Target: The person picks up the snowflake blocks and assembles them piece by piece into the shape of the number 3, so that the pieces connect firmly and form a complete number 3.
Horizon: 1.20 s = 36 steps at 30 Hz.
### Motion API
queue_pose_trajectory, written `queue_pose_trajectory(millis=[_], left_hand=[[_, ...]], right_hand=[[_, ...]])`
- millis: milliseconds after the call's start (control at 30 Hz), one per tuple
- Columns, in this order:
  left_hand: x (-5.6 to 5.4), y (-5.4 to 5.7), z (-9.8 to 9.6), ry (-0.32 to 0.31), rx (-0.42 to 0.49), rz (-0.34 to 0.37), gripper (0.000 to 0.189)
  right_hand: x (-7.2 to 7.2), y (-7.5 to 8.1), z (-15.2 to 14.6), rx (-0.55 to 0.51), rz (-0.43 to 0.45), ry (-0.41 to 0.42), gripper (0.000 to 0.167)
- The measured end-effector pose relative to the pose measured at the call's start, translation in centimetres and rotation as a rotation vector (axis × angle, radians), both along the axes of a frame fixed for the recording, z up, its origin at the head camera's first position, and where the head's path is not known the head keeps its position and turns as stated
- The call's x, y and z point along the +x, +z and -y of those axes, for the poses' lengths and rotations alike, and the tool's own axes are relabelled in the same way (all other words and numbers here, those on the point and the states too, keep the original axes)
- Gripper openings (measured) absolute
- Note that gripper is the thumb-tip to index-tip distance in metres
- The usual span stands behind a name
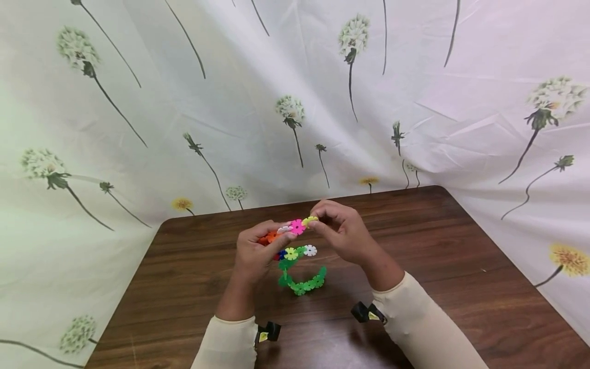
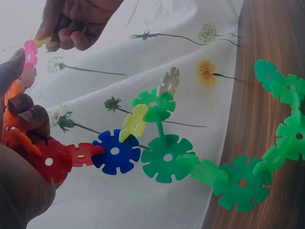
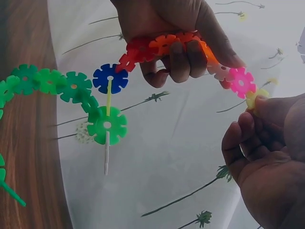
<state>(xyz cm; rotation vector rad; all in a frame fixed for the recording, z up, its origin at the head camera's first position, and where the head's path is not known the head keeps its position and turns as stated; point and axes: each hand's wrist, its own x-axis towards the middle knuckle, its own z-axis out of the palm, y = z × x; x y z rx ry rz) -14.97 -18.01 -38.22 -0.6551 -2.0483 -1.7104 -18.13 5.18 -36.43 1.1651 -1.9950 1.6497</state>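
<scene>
My left hand [image 1: 252, 251] grips the orange and red stretch of a chain of slotted flower-shaped plastic discs, thumb over it. At the chain's upper end, a pink disc [image 3: 242, 83] joins a yellow disc [image 3: 256, 101], which my right hand [image 1: 345, 236] pinches between thumb and fingers. Beyond the red discs [image 2: 49, 162] hangs a blue disc [image 2: 115, 151]. From there a short branch carries a yellow, a green and a white disc [image 1: 311, 250]. A long curved run of green discs [image 1: 300, 288] trails below. My left fingers hide part of the orange stretch.
The chain is held over a dark brown wooden table [image 1: 193, 287]. Behind the table, and along its sides, hangs a pale cloth [image 1: 230, 102] printed with dandelions. Small black wrist devices [image 1: 273, 331] sit at both cuffs.
</scene>
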Motion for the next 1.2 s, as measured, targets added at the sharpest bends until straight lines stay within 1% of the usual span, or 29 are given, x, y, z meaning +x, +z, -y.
queue_pose_trajectory(millis=[200, 367, 500, 600, 700, 800, 933, 1067, 1133, 1200], left_hand=[[-0.1, -0.2, 0.0, -0.009, 0.003, -0.040, 0.021], [-0.2, -0.2, 0.0, -0.013, 0.009, -0.063, 0.020], [-0.2, -0.2, 0.0, -0.005, 0.008, -0.056, 0.021], [-0.2, -0.2, 0.1, -0.002, -0.003, -0.046, 0.024], [-0.3, -0.3, 0.1, -0.004, -0.020, -0.040, 0.025], [-0.5, -0.5, 0.0, -0.004, -0.033, -0.031, 0.026], [-0.6, -0.6, -0.1, 0.018, -0.031, -0.030, 0.027], [-0.7, -0.7, -0.2, 0.044, -0.021, -0.031, 0.027], [-0.8, -0.6, -0.3, 0.041, -0.028, -0.034, 0.027], [-1.0, -0.5, -0.5, 0.027, -0.039, -0.038, 0.027]], right_hand=[[0.0, 0.0, 0.1, 0.004, -0.045, 0.012, 0.014], [-0.1, 0.1, 0.2, 0.010, -0.066, 0.004, 0.009], [-0.1, 0.2, 0.2, 0.022, -0.035, -0.010, 0.003], [-0.2, 0.1, 0.3, 0.012, 0.011, -0.016, 0.003], [-0.2, 0.0, 0.3, 0.000, 0.044, -0.022, 0.005], [-0.2, -0.3, 0.2, -0.006, 0.059, -0.023, 0.007], [-0.4, -0.5, 0.0, -0.025, 0.087, 0.000, 0.008], [-0.5, -0.7, -0.6, -0.034, 0.104, -0.019, 0.006], [-0.5, -0.7, -0.9, -0.032, 0.107, -0.036, 0.006], [-0.5, -0.6, -1.2, -0.020, 0.122, -0.034, 0.007]])
